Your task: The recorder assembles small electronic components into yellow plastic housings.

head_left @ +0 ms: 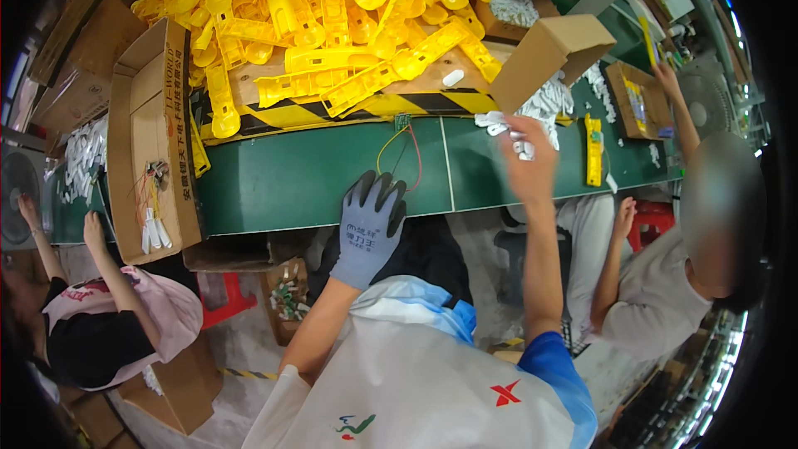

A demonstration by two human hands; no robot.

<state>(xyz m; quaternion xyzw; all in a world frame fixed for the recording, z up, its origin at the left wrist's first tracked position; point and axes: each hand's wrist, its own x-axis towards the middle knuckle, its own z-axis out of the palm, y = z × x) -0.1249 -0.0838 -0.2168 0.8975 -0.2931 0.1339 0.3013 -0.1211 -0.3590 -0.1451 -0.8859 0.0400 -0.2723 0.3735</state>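
My left hand (370,220), in a grey glove with black fingertips, is at the near edge of the green bench. Its fingers are bent down and look closed on the thin red and yellow wires (418,168), whose ends they hide. The wires run up to a small green circuit board (402,122) lying against the striped edge. My bare right hand (532,162) reaches over a pile of small white plastic parts (549,104) at the right. Motion blurs its fingers, so whether it grips one of them does not show.
Yellow plastic shells (332,17) are heaped behind the striped barrier (283,116). A long cardboard box (154,141) with wired parts stands at left; an open carton (553,54) leans over the white parts. A yellow shell (593,150) lies right. Co-workers sit on both sides.
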